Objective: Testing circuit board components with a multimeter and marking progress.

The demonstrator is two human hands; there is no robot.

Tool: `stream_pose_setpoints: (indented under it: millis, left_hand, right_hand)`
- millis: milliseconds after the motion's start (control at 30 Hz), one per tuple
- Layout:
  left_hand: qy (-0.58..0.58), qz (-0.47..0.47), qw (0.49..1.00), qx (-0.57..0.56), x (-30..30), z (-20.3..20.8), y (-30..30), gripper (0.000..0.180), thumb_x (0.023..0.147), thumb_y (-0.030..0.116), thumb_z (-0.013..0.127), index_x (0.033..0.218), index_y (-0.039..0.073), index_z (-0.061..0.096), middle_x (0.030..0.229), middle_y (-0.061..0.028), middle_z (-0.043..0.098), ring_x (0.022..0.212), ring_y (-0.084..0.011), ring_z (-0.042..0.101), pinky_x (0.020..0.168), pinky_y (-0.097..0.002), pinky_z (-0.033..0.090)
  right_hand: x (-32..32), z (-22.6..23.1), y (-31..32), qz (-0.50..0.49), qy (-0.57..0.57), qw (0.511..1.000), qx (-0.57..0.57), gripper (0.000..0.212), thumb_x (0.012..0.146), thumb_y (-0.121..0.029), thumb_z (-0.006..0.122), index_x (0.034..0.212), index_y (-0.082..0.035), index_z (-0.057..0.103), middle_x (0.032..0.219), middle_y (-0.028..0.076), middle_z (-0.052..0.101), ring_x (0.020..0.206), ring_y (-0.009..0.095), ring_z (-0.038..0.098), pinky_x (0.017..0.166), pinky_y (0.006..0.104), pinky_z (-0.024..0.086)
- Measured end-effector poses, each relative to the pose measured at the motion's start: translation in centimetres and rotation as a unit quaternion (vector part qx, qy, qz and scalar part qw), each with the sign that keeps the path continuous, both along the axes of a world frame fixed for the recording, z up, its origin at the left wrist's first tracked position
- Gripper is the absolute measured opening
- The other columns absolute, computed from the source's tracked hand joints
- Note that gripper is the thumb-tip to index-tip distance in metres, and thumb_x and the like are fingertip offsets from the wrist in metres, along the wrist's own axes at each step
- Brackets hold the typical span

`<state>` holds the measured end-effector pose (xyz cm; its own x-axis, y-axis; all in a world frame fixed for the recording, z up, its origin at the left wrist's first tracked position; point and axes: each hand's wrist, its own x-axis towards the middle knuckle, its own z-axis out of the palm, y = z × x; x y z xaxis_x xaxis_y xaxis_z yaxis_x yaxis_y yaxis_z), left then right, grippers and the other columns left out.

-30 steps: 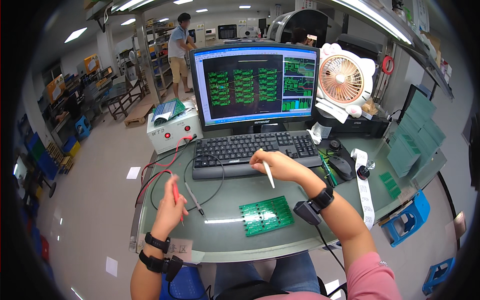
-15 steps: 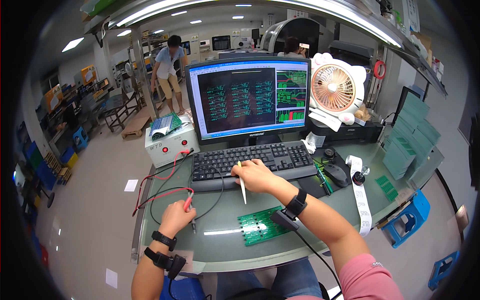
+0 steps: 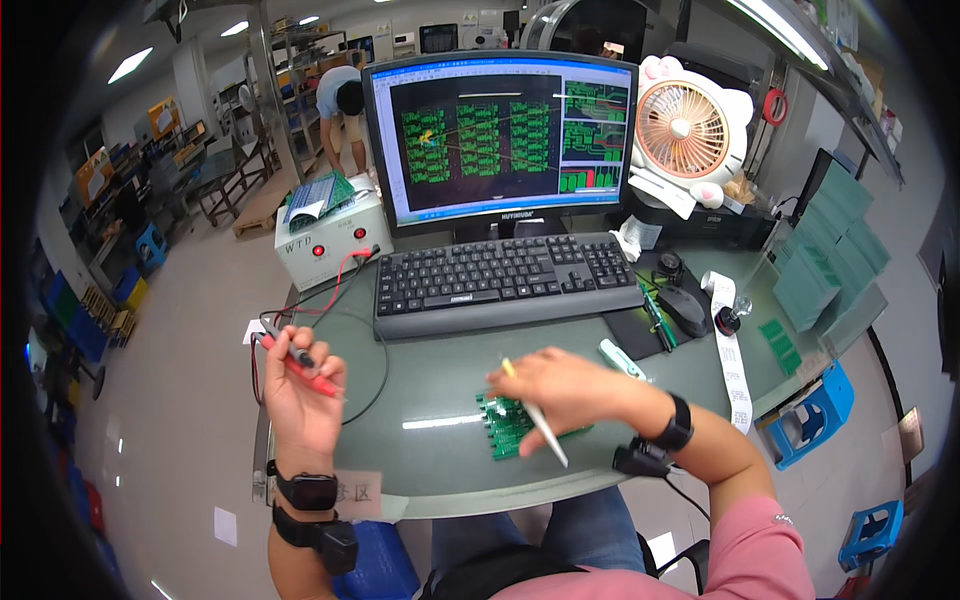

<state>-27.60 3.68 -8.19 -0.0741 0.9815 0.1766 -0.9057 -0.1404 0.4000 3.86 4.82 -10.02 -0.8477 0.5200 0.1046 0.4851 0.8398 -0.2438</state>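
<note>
left hand: probes (red, black) | right hand: pen over board

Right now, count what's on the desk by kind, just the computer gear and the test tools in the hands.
Monitor: 1
Keyboard: 1
Mouse: 1
Fan: 1
Probes, red and black, in left hand: 2
Pen in right hand: 1
Green board under it: 1
Total: 8

Circuit board lies before the keyboard (monitor behind).
</note>
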Motion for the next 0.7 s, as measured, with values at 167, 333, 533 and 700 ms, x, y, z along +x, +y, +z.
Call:
stream_pose_setpoints:
  millis: [167, 333, 533, 700]
  left_hand:
    - [0.118, -0.054, 0.99, 0.057, 4.9, 1.4, 2.4, 0.024, 0.098, 0.028, 0.043, 0.088, 0.007, 0.051, 0.094, -0.0047, 0.054, 0.073, -0.0141, 0.048, 0.067, -0.0282, 0.042]
    - [0.332, -0.035, 0.939, 0.084, 3.9, -2.1, 5.4, 0.035, 0.1, 0.036, 0.036, 0.089, 0.006, 0.051, 0.092, -0.0086, 0.056, 0.064, -0.0113, 0.047, 0.057, -0.025, 0.039]
    - [0.394, -0.065, 0.916, 0.04, 2.5, -3.4, 5.6, 0.039, 0.101, 0.043, 0.038, 0.098, 0.006, 0.05, 0.09, -0.0095, 0.061, 0.066, -0.014, 0.062, 0.053, -0.0243, 0.048]
    - [0.352, -0.095, 0.93, 0.039, 1.9, -3.7, 6.7, 0.026, 0.099, 0.031, 0.048, 0.103, 0.005, 0.052, 0.09, -0.0073, 0.061, 0.07, -0.014, 0.063, 0.057, -0.0251, 0.05]
  right_hand:
    - [-1.6, -1.6, -2.0, -0.018, -0.071, 0.997, 0.026, 0.078, 0.065, -0.049, 0.078, 0.125, -0.01, 0.048, 0.14, 0.012, 0.046, 0.123, 0.033, 0.049, 0.1, 0.0475, 0.038]
    - [-1.7, -0.2, -3.2, -0.018, -0.046, 0.996, 0.076, 0.066, 0.066, -0.042, 0.08, 0.119, -0.013, 0.053, 0.138, 0.011, 0.049, 0.11, 0.028, 0.059, 0.089, 0.0427, 0.043]
    - [0.5, 7.2, -3.3, -0.033, 0.156, 0.986, 0.049, 0.05, 0.07, -0.042, 0.078, 0.107, -0.014, 0.06, 0.137, 0.012, 0.05, 0.102, 0.031, 0.06, 0.083, 0.0396, 0.046]
    - [2.2, 5.2, -1.7, -0.052, 0.238, 0.965, -0.102, 0.047, 0.065, -0.031, 0.085, 0.093, -0.006, 0.057, 0.139, 0.016, 0.049, 0.102, 0.033, 0.061, 0.087, 0.0368, 0.048]
